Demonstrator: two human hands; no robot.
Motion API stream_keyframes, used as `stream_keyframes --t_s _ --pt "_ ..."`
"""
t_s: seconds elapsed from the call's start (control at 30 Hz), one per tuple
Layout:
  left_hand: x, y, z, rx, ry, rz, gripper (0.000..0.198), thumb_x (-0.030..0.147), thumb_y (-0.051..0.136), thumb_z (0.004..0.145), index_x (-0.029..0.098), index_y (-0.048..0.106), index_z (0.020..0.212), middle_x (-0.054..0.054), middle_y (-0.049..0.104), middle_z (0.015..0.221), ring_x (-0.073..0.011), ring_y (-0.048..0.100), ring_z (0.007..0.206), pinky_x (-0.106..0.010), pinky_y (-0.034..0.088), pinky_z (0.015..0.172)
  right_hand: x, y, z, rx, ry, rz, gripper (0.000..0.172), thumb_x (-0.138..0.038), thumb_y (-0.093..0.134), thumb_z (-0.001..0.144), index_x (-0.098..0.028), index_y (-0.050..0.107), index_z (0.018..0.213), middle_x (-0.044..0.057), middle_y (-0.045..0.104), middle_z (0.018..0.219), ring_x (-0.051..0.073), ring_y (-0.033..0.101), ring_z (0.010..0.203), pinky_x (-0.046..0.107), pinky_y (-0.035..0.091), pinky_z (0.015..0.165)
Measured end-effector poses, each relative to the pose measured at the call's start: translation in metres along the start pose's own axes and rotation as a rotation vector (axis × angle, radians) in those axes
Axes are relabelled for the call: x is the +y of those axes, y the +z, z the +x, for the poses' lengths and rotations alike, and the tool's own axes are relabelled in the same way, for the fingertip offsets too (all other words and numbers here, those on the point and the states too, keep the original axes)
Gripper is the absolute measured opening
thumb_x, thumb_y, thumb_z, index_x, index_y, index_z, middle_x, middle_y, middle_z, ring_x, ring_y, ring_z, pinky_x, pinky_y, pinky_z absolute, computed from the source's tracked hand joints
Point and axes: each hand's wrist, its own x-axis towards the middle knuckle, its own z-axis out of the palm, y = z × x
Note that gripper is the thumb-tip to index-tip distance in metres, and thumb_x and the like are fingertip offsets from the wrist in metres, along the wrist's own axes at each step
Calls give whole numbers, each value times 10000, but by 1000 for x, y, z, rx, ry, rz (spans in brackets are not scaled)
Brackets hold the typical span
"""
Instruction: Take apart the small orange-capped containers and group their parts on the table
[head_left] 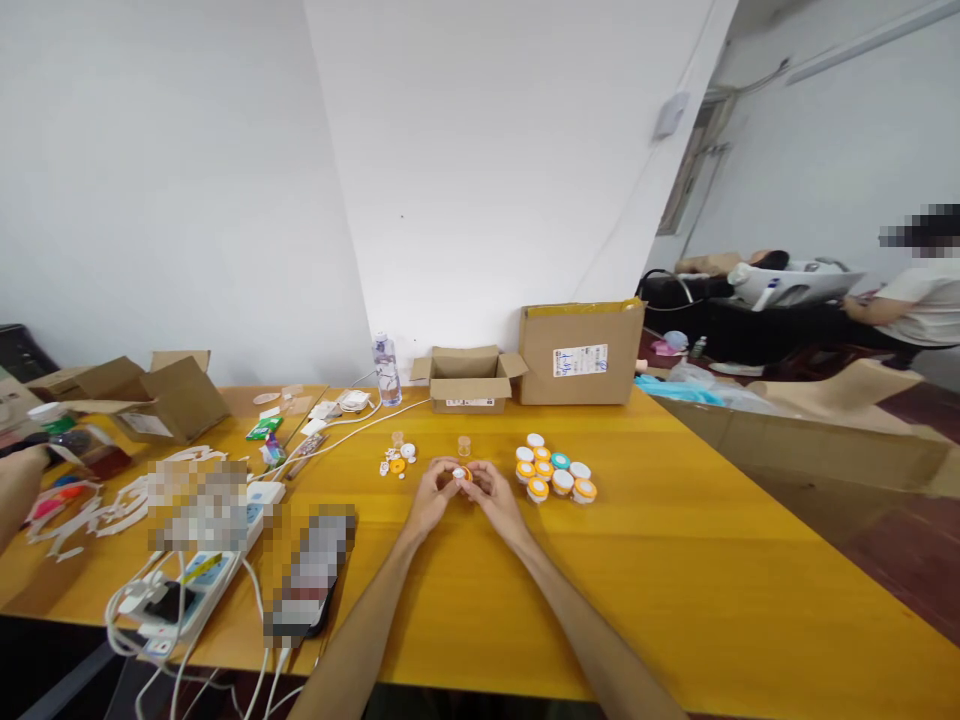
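Observation:
A small orange-and-white lid (462, 474) is pinched between the fingertips of both hands. My left hand (435, 497) closes on it from one side, my right hand (492, 492) from the other; the fingers cover much of it. Just beyond them stands a small clear cup (464, 446). To the left lie loose white parts (407, 451), an orange ring (397, 466) and another clear piece (397, 438). Grouped to the right are several small jars (544, 470) with orange or white lids, one with a teal lid (560, 461).
An open cardboard box (470, 393), a larger closed box (581, 355) and a water bottle (387, 370) stand at the back. Left are a phone (311, 575), power strips (199, 590) with cables, and paper strips. Another person's hand (22, 490) reaches in far left; a person (919, 300) sits far right.

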Motion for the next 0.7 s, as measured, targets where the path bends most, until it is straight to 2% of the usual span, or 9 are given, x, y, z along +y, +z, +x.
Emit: stream_keyframes --t_s 0.13,0.33,0.53,0.7 --pt "-1 -1 0 10 21 62 293 466 741 711 189 692 792 -52 686 884 -212 609 867 -305 479 794 -5 -1 -1 13 -6 -13 483 -606 734 665 -227 599 934 41 682 936 163 620 690 291 529 593" --pt "2 2 -5 -55 21 25 295 455 701 749 188 655 865 -31 682 855 -173 610 783 -278 488 738 -8 -2 0 -32 29 -10 488 -626 767 612 -225 584 821 -12 626 741 156 590 642 292 519 593" --pt "5 3 -6 -84 1 33 266 438 677 759 178 653 812 -17 669 755 -173 604 726 -289 490 729 -13 -1 -2 -34 32 -21 490 -632 774 601 -214 595 785 -16 607 671 156 578 610 284 505 543" --pt "3 4 -4 -87 -19 1 205 374 667 755 175 677 801 -5 659 704 -162 595 673 -282 484 696 -17 1 -4 -38 23 -46 475 -630 757 625 -210 600 780 -13 609 644 164 588 600 298 511 560"
